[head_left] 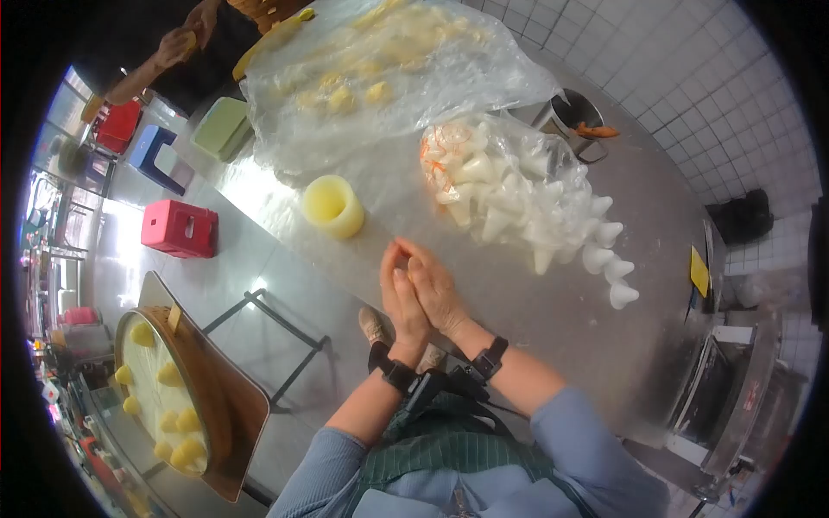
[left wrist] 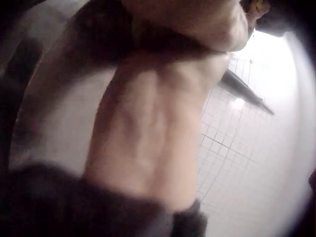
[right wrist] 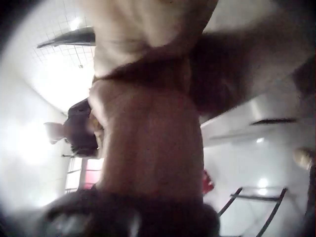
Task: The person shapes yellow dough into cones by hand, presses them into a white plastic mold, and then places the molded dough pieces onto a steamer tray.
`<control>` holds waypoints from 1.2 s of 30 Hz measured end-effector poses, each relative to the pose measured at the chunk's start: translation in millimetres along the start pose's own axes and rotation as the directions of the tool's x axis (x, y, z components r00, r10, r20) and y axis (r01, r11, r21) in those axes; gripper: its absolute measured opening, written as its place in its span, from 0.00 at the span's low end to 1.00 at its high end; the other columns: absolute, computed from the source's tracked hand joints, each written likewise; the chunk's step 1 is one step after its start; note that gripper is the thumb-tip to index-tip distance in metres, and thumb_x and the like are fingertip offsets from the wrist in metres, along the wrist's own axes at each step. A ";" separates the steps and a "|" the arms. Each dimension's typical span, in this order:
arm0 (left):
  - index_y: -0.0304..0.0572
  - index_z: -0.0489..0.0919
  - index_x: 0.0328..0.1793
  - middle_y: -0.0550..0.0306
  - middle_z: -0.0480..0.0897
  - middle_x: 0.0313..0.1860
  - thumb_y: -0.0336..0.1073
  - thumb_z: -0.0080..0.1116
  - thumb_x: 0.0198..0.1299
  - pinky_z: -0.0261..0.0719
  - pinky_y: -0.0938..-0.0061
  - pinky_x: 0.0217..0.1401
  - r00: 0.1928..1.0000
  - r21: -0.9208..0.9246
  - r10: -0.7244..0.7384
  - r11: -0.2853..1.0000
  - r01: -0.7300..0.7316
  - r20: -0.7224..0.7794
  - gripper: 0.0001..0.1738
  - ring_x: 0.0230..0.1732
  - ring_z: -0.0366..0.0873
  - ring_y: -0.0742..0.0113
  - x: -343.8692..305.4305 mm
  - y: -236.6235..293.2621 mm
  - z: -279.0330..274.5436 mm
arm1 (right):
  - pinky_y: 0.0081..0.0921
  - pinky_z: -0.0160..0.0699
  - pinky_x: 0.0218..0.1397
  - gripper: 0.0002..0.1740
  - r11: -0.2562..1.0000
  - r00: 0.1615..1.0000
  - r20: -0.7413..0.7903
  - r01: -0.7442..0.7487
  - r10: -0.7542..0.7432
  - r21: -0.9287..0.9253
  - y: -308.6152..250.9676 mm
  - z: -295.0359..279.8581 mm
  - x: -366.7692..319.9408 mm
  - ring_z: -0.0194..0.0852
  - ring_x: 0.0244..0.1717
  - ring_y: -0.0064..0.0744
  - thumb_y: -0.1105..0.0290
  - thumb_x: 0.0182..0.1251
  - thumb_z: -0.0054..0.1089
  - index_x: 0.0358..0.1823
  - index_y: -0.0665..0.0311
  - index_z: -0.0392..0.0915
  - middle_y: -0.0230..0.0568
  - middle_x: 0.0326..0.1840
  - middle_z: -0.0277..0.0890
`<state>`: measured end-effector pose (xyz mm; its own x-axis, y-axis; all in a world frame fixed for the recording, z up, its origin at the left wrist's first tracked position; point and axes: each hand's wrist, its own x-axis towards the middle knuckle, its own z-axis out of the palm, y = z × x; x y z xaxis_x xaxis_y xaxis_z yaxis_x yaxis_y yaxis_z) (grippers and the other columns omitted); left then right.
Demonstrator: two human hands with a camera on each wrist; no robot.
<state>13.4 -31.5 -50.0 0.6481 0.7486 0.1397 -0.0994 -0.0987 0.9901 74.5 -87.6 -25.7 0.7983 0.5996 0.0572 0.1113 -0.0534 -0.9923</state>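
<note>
White square tiles (head_left: 669, 65) climb the wall on the right, above a broad, brushed-metal worktop (head_left: 535, 332) with a dull, smeary sheen. At its near side the left hand (head_left: 402, 304) and the right hand (head_left: 439, 293) are pressed together, palm facing palm, fingers extended and slightly cupped, pointing away from the body; whether anything lies between the palms I cannot tell, and both wrist views show mostly blurred skin. Just ahead of them and off to the left sits a pale yellow, thick-walled cylinder (head_left: 333, 207), apart from the fingertips and nearer the left hand. Its round mouth faces up and its long axis looks upright; the wall is smooth and slightly translucent. Ahead and to the right, nearer the right hand, spreads a heap of glossy white cones (head_left: 501, 194), rounded at the tips, partly under crinkled clear plastic with orange print (head_left: 445, 147). Farther out, a wrinkled clear plastic sheet (head_left: 302, 134) covers lumpy yellow pieces (head_left: 342, 99), with a shiny metal pot (head_left: 570, 112) to its right. Down at the left, well apart from the hands, yellow cones (head_left: 187, 451) rest on the pale lining of a round, brown-rimmed tray (head_left: 194, 363).
</note>
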 end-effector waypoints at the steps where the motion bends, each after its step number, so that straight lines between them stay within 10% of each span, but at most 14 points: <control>1: 0.30 0.64 0.72 0.43 0.66 0.73 0.43 0.34 0.76 0.55 0.64 0.77 1.000 0.000 -0.010 1.000 0.010 -0.007 0.27 0.74 0.62 0.53 6.7 4.0 0.4 | 0.37 0.61 0.71 0.28 1.000 1.000 0.003 -0.017 0.017 -0.014 -6.0 0.8 -7.2 0.66 0.67 0.50 0.55 0.79 0.38 0.69 0.68 0.64 0.56 0.66 0.68; 5: 0.31 0.65 0.72 0.43 0.66 0.73 0.44 0.34 0.76 0.55 0.63 0.77 0.997 -0.030 -0.073 0.997 0.074 0.020 0.28 0.74 0.61 0.54 15.3 12.3 -13.7 | 0.35 0.59 0.73 0.31 0.972 0.993 0.045 -0.113 0.106 0.205 -1.1 -19.5 -17.9 0.63 0.71 0.46 0.50 0.79 0.37 0.70 0.69 0.63 0.54 0.67 0.67; 13: 0.34 0.67 0.71 0.46 0.67 0.72 0.47 0.33 0.77 0.51 0.66 0.78 0.995 -0.009 -0.090 0.996 0.089 -0.047 0.28 0.75 0.59 0.57 2.7 21.2 4.6 | 0.35 0.57 0.75 0.33 0.994 0.987 0.117 -0.111 0.110 0.000 -5.6 -6.7 -9.8 0.60 0.73 0.43 0.49 0.80 0.34 0.71 0.69 0.61 0.52 0.71 0.63; 17: 0.33 0.68 0.69 0.43 0.65 0.74 0.43 0.36 0.75 0.54 0.63 0.77 0.999 -0.053 -0.037 0.998 0.035 -0.040 0.25 0.75 0.60 0.52 6.7 18.9 0.5 | 0.36 0.57 0.75 0.33 0.965 0.989 0.124 -0.104 0.075 0.239 7.4 -26.1 -9.1 0.62 0.70 0.42 0.48 0.80 0.35 0.71 0.69 0.62 0.52 0.71 0.63; 23: 0.33 0.68 0.67 0.42 0.65 0.74 0.43 0.36 0.75 0.54 0.61 0.77 0.999 0.011 0.031 0.999 -0.030 -0.038 0.25 0.75 0.60 0.52 -11.5 18.6 2.0 | 0.38 0.55 0.76 0.34 0.997 0.979 0.193 -0.056 0.063 -0.044 -4.4 -13.1 -6.4 0.59 0.72 0.45 0.49 0.80 0.34 0.72 0.70 0.60 0.53 0.73 0.60; 36: 0.34 0.67 0.69 0.42 0.63 0.75 0.46 0.37 0.75 0.54 0.62 0.78 0.993 -0.112 -0.016 0.994 0.002 -0.121 0.27 0.76 0.59 0.52 -11.1 12.5 -11.1 | 0.36 0.58 0.74 0.33 0.986 0.990 0.129 -0.070 0.050 0.151 4.9 -18.1 -22.9 0.62 0.71 0.45 0.48 0.80 0.35 0.70 0.70 0.63 0.55 0.69 0.65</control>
<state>-3.4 -33.8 -39.3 0.5535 0.8239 0.1218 -0.1822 -0.0230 0.9830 67.5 -116.0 -29.9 0.7200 0.6940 -0.0074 -0.0357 0.0264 -0.9990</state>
